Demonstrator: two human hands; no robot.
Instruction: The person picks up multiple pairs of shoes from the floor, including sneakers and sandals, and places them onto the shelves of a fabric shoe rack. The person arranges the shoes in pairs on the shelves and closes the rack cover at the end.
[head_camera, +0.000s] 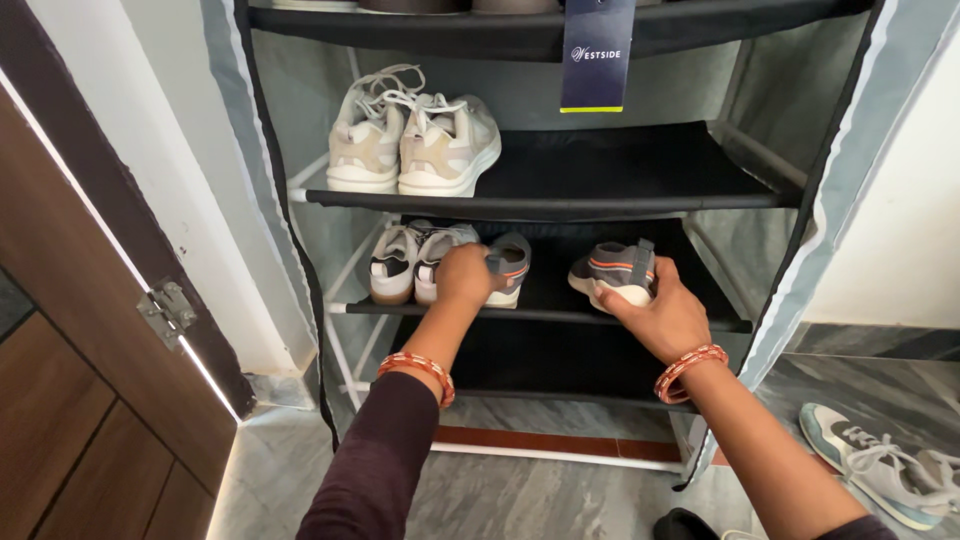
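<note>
Nearest to the lens: two forearms in dark maroon sleeves, each wrist ringed by orange-red bangles. Left hand (465, 275) reaching onto the middle shelf (640, 318) of a fabric shoe rack (840, 170), grip closed over the heel end of a small grey shoe (510, 268). Right hand (665, 320) at the same shelf's front edge, grip wrapped around the heel of a second grey shoe (612, 268).

Both shoes small, grey-uppered, with an orange stripe along the side and a pale off-white sole; a grey strap across the top of the right-hand one. Set well apart on the black shelf cloth, toes pointing roughly toward each other. Just left of the left hand, touching or nearly so: a pair of white sneakers (405, 262) with dark heel tabs, toes inward to the rack.

One shelf up, at its left end: a pair of cream and beige lace-up trainers (415, 145), white laces loose.

Hanging from the top shelf, centre: a dark navy rectangular tag (597, 55), white lettering near the middle, thin yellow-green line along the bottom edge.

Low right, on the grey marbled floor (520, 500): a grey and white trainer (880, 465) with a teal-edged toe, lying outside the rack. Left: a brown wooden door (70, 400) with a metal latch plate.
</note>
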